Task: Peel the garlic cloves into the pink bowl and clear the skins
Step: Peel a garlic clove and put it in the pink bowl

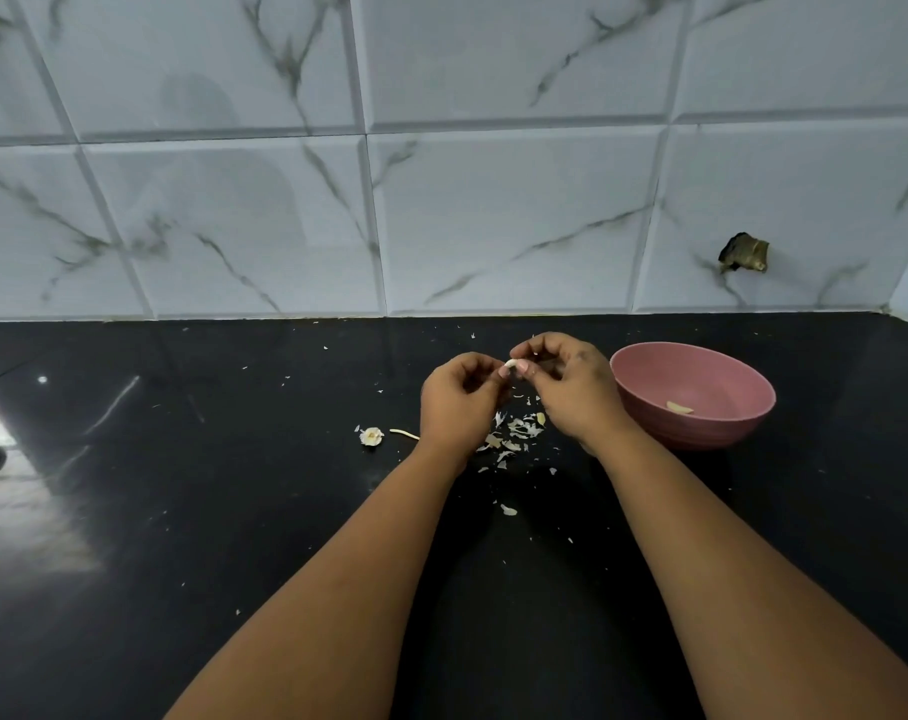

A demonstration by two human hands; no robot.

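1. overhead, a wall of pale marble-look tiles [493,210] is filling the upper half of the view, grey veins running across it and dark grout lines slanting between the squares; a small dark chipped hole [744,253] is showing low on the right.
2. below it a glossy black countertop [208,511] is stretching across the whole width, catching a bright window reflection at the left edge.
3. both bare forearms are reaching in from the bottom, converging toward the middle of the counter.
4. the pink bowl [644,371] is sitting on the counter just right of the right hand, upright, with one peeled clove [679,407] lying inside near its bottom.
5. the right hand [571,392] is hovering above the counter, fingers curled, thumb and fingertips pinching one end of the garlic clove.
6. the left hand [459,402] is facing it, fingers curled inward, its fingertips meeting the clove's other end.
7. a loose heap of papery skins [514,433] is lying on the counter under and between the hands, with smaller flecks scattering outward.
8. a garlic root base [371,436] and a thin pale stem piece [404,433] are lying just left of the left wrist.
9. the garlic clove [514,364] is being held between both hands above the skins, its long axis running roughly left to right; which end is the tip i cannot tell.
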